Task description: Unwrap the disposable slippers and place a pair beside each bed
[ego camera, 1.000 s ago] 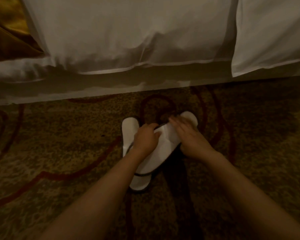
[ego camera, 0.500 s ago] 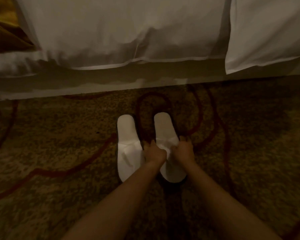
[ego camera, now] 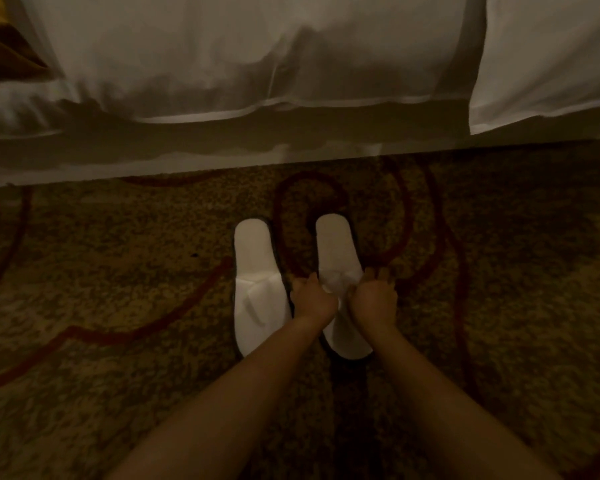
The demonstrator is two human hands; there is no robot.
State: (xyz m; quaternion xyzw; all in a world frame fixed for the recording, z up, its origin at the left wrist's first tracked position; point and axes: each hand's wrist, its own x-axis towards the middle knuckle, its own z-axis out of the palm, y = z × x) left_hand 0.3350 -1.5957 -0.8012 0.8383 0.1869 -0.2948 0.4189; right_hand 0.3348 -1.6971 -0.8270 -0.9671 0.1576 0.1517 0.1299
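Observation:
Two white disposable slippers lie side by side on the patterned carpet, toes pointing toward the bed. The left slipper (ego camera: 258,282) lies flat and untouched. The right slipper (ego camera: 336,251) is held at its upper band by both hands. My left hand (ego camera: 312,299) grips the band's left side and my right hand (ego camera: 373,299) grips its right side, fingers curled around the fabric. The bed (ego camera: 222,64) with white bedding runs across the top of the view, a short gap of carpet beyond the slipper toes.
The brown carpet (ego camera: 118,271) with dark red looping lines covers the whole floor. A white pillow or duvet corner (ego camera: 548,53) hangs at the upper right. A gold-coloured fabric (ego camera: 4,50) shows at the upper left corner.
One second ago the two slippers lay crossed under my hands. Now they lie parallel, and both hands have moved onto the right slipper's band.

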